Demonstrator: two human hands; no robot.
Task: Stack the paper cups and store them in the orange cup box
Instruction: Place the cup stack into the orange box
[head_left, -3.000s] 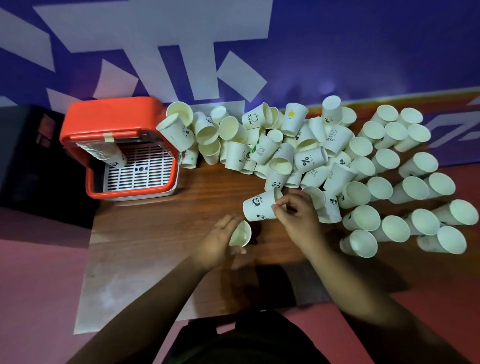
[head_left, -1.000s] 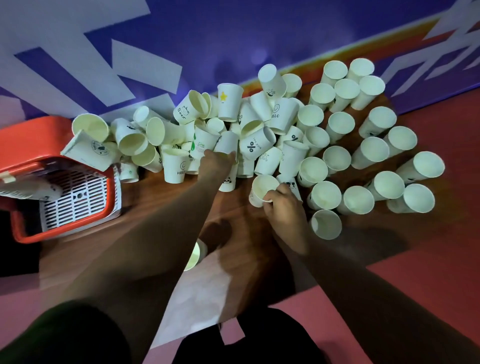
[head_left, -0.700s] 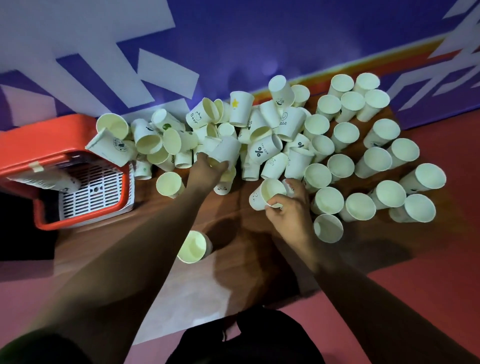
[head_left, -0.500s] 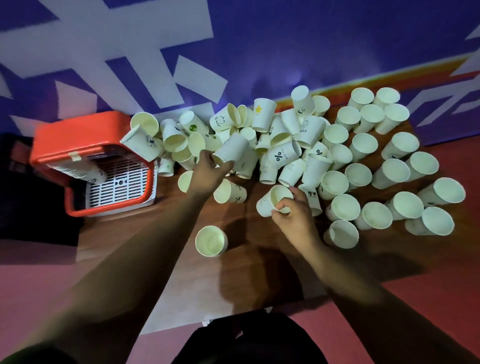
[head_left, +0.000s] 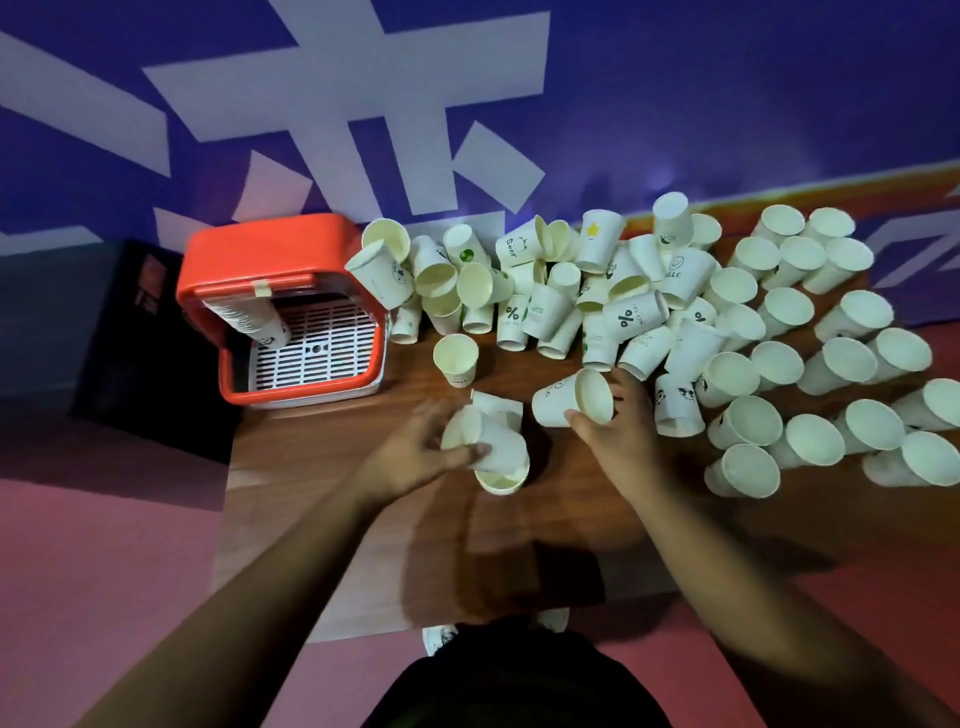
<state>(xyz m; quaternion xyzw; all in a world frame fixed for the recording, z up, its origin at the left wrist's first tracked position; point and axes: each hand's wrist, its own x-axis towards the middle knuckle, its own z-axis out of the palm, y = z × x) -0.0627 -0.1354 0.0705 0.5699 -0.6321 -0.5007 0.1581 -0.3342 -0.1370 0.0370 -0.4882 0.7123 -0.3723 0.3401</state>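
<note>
Many white paper cups (head_left: 628, 291) lie heaped and stand in rows across the back and right of the wooden table (head_left: 322, 467). My left hand (head_left: 415, 457) grips a tilted paper cup (head_left: 493, 436) above another cup (head_left: 501, 480) that stands on the table. My right hand (head_left: 618, 431) holds a cup on its side (head_left: 571, 400), mouth turned right. The orange cup box (head_left: 260, 249) sits open at the table's left end, with a stack of cups (head_left: 244, 317) leaning inside it.
A single upright cup (head_left: 456, 358) stands between the box and my hands. Upright cups (head_left: 810, 364) fill the right part of the table. A blue wall with white shapes rises behind. The floor around is pink-red, and a dark object lies left of the box.
My left hand drew back from the heap with a cup and now holds it over the standing cup near the table's middle. My right hand lifted its cup slightly toward the left.
</note>
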